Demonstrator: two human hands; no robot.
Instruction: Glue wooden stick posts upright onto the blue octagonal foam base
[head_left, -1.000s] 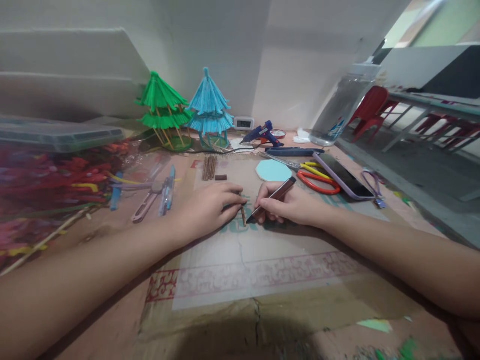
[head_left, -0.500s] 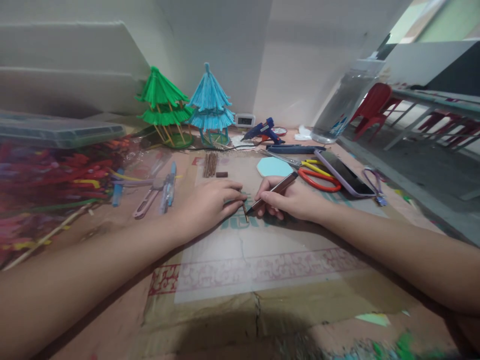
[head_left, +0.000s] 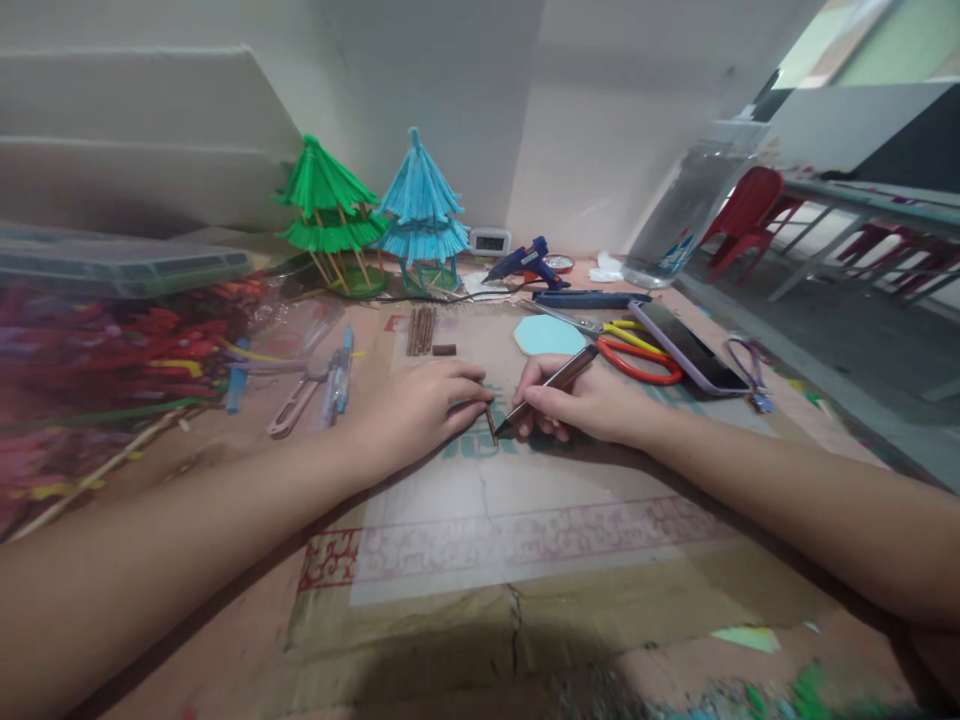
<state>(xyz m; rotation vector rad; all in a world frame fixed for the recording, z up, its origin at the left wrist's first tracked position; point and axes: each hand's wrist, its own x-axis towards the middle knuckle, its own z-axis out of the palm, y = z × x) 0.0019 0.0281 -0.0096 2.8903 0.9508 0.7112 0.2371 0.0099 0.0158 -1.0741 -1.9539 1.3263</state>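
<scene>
My left hand (head_left: 442,400) pinches the upper end of a short brown stick (head_left: 491,425) against the covered work surface (head_left: 450,560). In my right hand (head_left: 562,398) is a brown marker (head_left: 551,388), its dark tip touching or very near the lower part of the stick. Several brown sticks (head_left: 421,330) lie side by side beyond my left hand, and a brown marker cap (head_left: 444,350) rests beside them. A pale blue octagonal piece (head_left: 549,335) lies just behind my right hand.
Green (head_left: 330,195) and blue (head_left: 421,200) tiered-roof models stand at the back. A glue gun (head_left: 525,262), scissors (head_left: 637,358) and phone (head_left: 690,348) lie back right. Left are a utility knife (head_left: 296,400), pens (head_left: 339,372) and a colourful pile (head_left: 112,370).
The marker and my right hand have shifted very slightly. My left hand stays in place on the stick.
</scene>
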